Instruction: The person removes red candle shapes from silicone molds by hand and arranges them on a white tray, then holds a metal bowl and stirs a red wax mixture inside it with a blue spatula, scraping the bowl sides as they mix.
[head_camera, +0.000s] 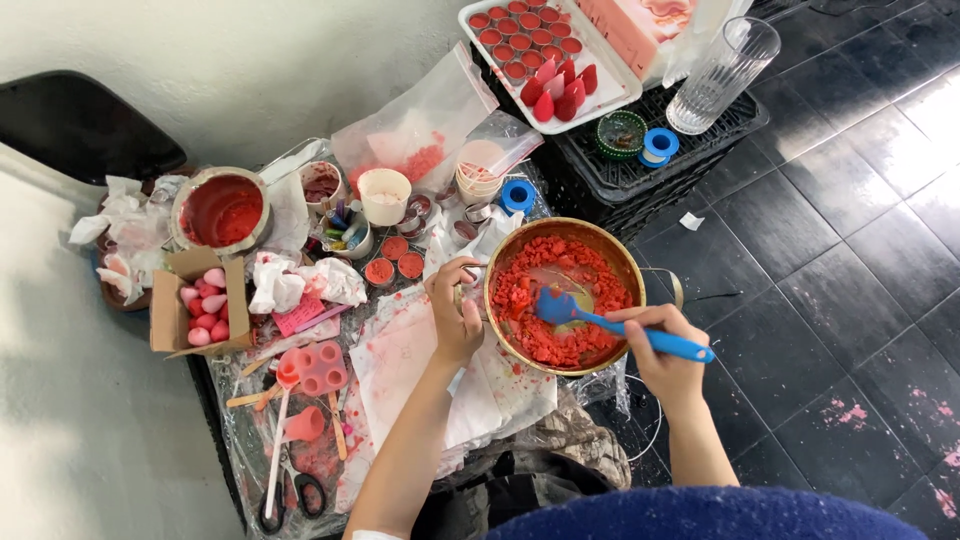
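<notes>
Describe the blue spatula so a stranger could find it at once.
Start at the big round brass-coloured metal bowl of red crumbly paste, centre of the view. The blue silicone spatula lies in it, handle in the right hand. It is the only blue tool among red.

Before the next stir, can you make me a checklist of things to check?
1. Right hand grips the blue spatula: ok.
2. Left hand steadies the brass bowl at its rim: ok.
3. Spatula blade sits in the red crumbly mix: ok.
4. Mix is inside the bowl, not spilling over: ok.
5. Small red-filled cups stand clear of the bowl: ok.
6. Mix soft enough to stir: cannot tell.
</notes>
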